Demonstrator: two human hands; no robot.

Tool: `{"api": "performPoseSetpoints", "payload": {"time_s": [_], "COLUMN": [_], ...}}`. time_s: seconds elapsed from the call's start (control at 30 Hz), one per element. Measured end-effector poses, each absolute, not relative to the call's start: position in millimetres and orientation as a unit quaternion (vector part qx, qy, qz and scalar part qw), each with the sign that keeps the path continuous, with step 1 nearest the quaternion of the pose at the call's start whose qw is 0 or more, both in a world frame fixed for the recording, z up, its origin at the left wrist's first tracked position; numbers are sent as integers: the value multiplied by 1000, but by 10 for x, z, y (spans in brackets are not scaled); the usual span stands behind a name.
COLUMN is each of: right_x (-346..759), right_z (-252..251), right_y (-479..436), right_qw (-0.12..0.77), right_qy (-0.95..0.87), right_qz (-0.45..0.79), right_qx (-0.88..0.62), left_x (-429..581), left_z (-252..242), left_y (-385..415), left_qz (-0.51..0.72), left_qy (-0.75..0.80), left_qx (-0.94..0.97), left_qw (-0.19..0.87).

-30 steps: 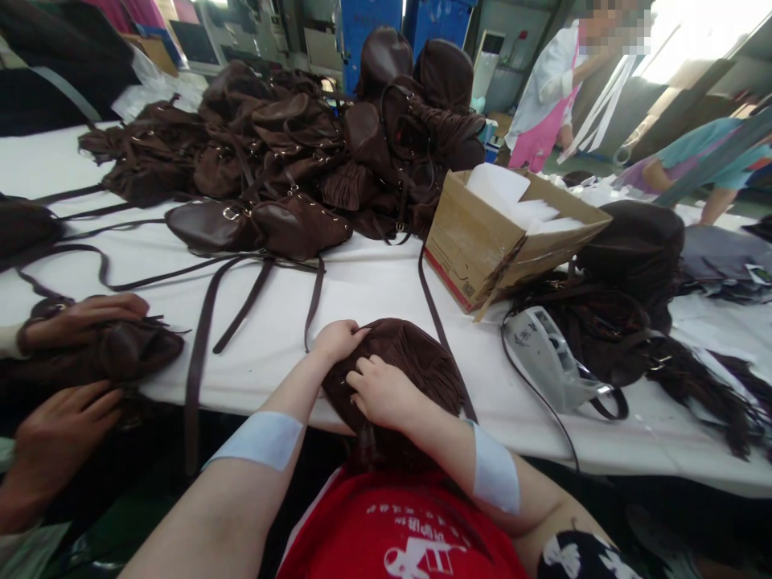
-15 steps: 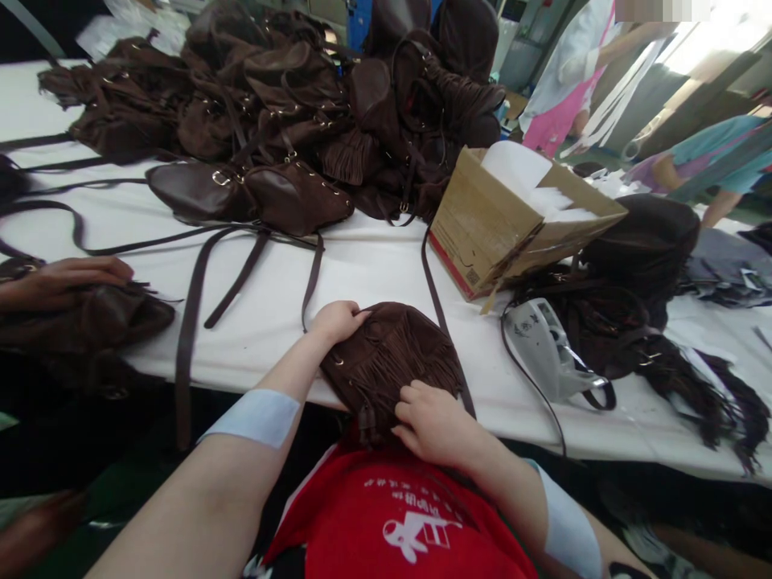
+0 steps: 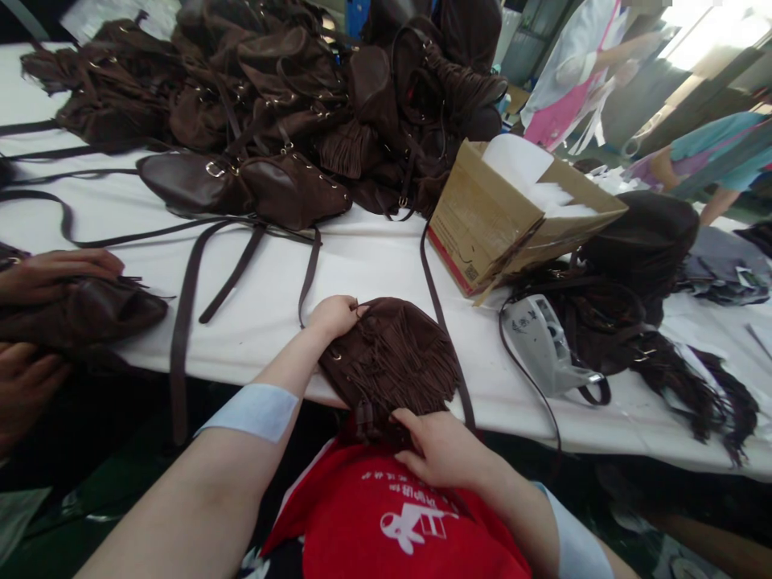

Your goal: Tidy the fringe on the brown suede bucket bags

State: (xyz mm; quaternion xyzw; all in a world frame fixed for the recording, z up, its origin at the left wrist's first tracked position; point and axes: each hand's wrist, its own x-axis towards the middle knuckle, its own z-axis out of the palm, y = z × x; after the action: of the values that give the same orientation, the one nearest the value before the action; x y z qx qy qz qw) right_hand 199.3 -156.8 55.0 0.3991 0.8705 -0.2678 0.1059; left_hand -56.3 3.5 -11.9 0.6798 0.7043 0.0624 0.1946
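Observation:
A dark brown fringed bag (image 3: 410, 350) lies at the table's front edge, against the red apron (image 3: 374, 515). Its fringe faces up, and a tassel hangs near its lower left side. My left hand (image 3: 334, 318) is closed on the bag's upper left edge, thumb on top and the other fingers partly hidden. At the lower edge, my right hand (image 3: 443, 446) grips the bag with bent fingers; some fingertips are out of sight. The bag's long strap (image 3: 443, 314) runs up the white table on the right.
Brown bags (image 3: 259, 88) are heaped at the back. A cardboard box (image 3: 482, 217) with white paper stands right of centre, near a grey device (image 3: 536, 342) with a cord. At left, another person's hands (image 3: 66, 265) hold a brown bag. Other people stand at back right.
My right hand has slid down from the fringe to the bag's lower edge. My left hand keeps its hold. The neighbour's second hand has come up into view at left.

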Motion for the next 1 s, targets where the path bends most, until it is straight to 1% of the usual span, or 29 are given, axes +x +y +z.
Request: {"api": "performPoseSetpoints", "payload": {"time_s": [0.13, 0.3, 0.47, 0.57, 0.67, 0.83, 1.0], "right_x": [2116, 2215, 1940, 1572, 1174, 755, 835], "right_z": [476, 462, 562, 617, 593, 438, 438], "right_y": [-1644, -1656, -1497, -1274, -1029, -755, -739], "right_qw": [67, -33, -153, -184, -162, -69, 2], "right_qy": [855, 855, 868, 899, 926, 911, 903], "right_qz": [-284, -276, -260, -220, -170, -126, -91], "right_qx": [429, 438, 393, 332, 295, 387, 421], "left_x": [-559, -571, -594, -596, -589, -583, -584], "left_z": [-115, -134, -163, -142, -113, -96, -99], "left_y": [45, 71, 103, 106, 95, 67, 44], "left_qz": [56, 41, 38, 37, 38, 47, 65], "left_qy": [705, 700, 697, 693, 692, 702, 697], "left_qx": [679, 684, 686, 686, 689, 684, 688], "left_qw": [198, 201, 206, 219, 210, 194, 193]}}
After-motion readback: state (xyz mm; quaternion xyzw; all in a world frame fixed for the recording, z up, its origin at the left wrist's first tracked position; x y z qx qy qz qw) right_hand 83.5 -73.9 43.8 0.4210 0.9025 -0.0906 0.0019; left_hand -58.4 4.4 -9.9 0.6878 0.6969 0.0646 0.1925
